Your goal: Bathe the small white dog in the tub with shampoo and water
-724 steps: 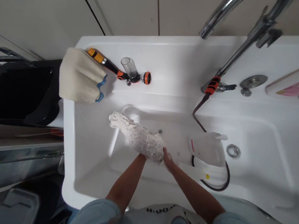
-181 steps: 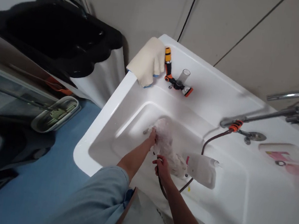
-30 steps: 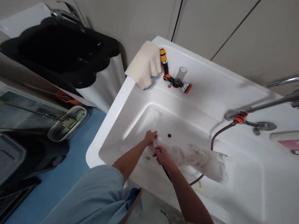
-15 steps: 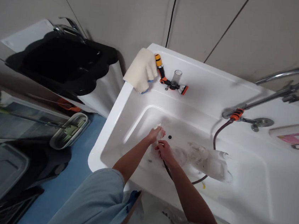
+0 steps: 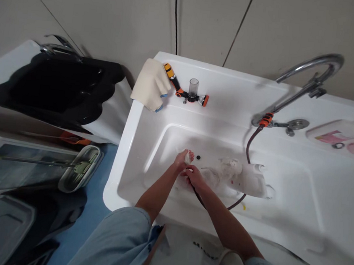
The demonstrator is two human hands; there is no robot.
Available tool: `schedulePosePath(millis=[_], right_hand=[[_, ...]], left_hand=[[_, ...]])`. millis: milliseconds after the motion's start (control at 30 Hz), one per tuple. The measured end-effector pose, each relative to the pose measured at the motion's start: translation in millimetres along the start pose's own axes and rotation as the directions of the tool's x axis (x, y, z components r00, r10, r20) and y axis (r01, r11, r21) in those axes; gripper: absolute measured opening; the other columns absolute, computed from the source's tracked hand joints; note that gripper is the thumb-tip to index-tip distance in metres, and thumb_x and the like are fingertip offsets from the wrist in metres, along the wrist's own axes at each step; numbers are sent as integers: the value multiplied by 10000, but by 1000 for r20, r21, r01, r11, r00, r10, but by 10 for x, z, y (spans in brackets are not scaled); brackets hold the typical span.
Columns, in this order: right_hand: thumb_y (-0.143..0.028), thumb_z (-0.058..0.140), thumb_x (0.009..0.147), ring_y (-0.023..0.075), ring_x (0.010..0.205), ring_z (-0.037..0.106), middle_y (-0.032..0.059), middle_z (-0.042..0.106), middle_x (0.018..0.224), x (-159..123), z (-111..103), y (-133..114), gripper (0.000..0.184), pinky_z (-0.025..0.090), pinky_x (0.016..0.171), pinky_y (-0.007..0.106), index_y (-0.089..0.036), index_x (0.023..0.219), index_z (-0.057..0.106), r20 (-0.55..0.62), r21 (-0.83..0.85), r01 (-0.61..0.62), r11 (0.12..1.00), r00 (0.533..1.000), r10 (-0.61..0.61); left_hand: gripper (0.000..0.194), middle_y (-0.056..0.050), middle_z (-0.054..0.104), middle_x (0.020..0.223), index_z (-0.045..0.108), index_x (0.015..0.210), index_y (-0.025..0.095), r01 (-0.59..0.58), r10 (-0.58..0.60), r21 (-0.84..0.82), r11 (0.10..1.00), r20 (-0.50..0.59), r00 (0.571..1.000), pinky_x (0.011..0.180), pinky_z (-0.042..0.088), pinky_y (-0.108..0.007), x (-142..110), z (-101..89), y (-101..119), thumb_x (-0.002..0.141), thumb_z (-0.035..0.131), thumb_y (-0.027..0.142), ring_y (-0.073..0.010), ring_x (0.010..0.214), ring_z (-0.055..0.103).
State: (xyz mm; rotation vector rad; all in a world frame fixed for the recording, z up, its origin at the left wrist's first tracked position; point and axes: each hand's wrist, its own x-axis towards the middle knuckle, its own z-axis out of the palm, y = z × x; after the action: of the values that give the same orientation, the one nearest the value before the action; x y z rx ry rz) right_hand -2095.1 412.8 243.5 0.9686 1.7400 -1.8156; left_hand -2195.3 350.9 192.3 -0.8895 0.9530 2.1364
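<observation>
My left hand (image 5: 181,160) is low in the white sink (image 5: 287,194), left of the black drain hole (image 5: 198,157). Its fingers curl round a small whitish piece (image 5: 188,157), too blurred to name. Close beside it, my right hand (image 5: 195,176) is closed on the end of a dark red hose (image 5: 200,199). The hose loops back under the see-through parts to the tap. Right of my hands lie a round clear part (image 5: 232,168) and a boxy clear plastic container (image 5: 251,180), tipped on its side.
A beige cloth (image 5: 150,85) hangs over the sink's left corner, beside an orange-and-black spray nozzle (image 5: 177,84) and a clear cup (image 5: 193,88). The chrome tap (image 5: 298,92) arches at the back right. Bottles (image 5: 331,134) stand on the right ledge. A black basin (image 5: 55,82) is at left.
My view has shifted, so the sink's fittings sit farther left in the picture. Both hands stay close together near the drain; the left fingers have turned slightly around the whitish piece.
</observation>
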Motion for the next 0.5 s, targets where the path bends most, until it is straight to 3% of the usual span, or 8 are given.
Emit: schedulePosePath(millis=[233,500], right_hand=[[-219,577,867,73,405,414,-33,722,774,-126,-41,161,242,288,396,209,-213,1108,568,-42,89,-13,996,999,17],[-163,541,879,61,389,412,-47,695,743,-179,-96,238,165,268,373,206,-216,1035,549,-41,65,-8,998,999,10]], left_hand=[[120,6,666,728,600,814,175,-19,19,26,999,-9,1000,770,510,-230,-10,23,-51,906,676,161,-96,657,631],[142,17,634,698,575,769,201,-75,86,338,938,-18,996,768,513,-226,-51,-139,-267,889,648,220,-112,665,608]])
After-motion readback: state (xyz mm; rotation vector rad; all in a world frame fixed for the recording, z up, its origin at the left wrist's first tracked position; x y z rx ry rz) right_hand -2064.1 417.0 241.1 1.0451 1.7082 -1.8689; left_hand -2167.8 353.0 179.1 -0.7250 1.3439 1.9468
